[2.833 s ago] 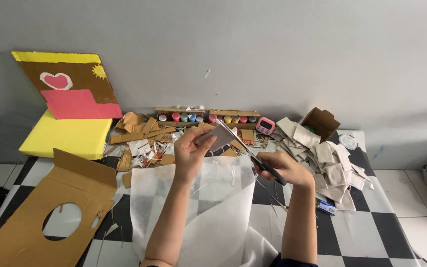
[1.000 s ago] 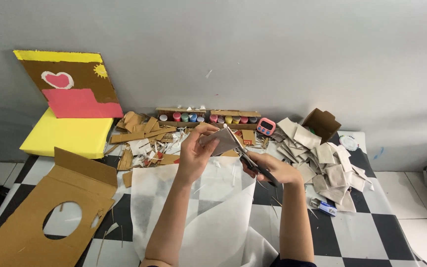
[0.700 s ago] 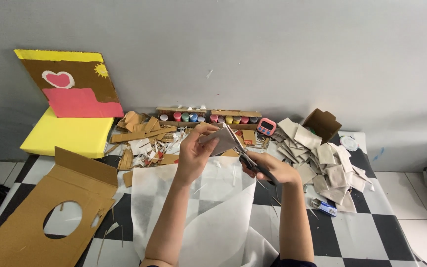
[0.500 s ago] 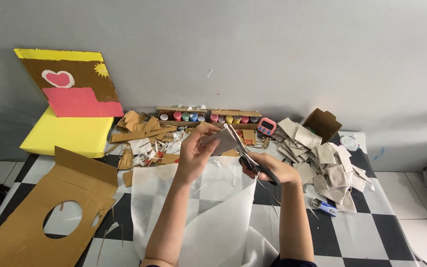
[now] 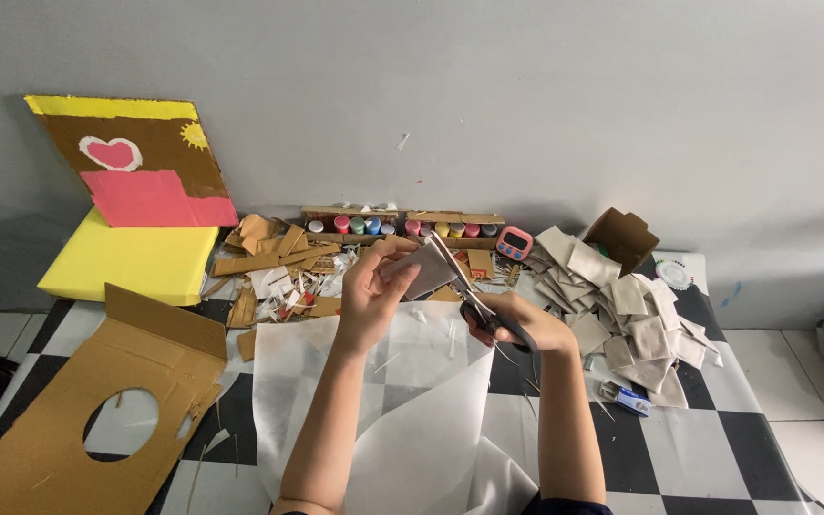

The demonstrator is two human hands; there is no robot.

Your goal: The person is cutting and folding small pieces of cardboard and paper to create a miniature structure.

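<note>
While your left hand (image 5: 371, 291) pinches the small grey fabric piece (image 5: 422, 270) above the translucent white sheet (image 5: 402, 401), your right hand (image 5: 517, 324) is closed on the scissors (image 5: 474, 300), blades at the piece's right edge. You seem mid-cut; next, keep the piece taut and steady. The fabric squares pile (image 5: 627, 305) lies right.

A row of small paint pots (image 5: 402, 227) stands against the wall, behind the translucent white sheet (image 5: 402, 401). The flat brown cardboard panel with a round hole (image 5: 78, 420) lies left of the sheet, the heap of pale fabric squares (image 5: 636, 310) right.
</note>
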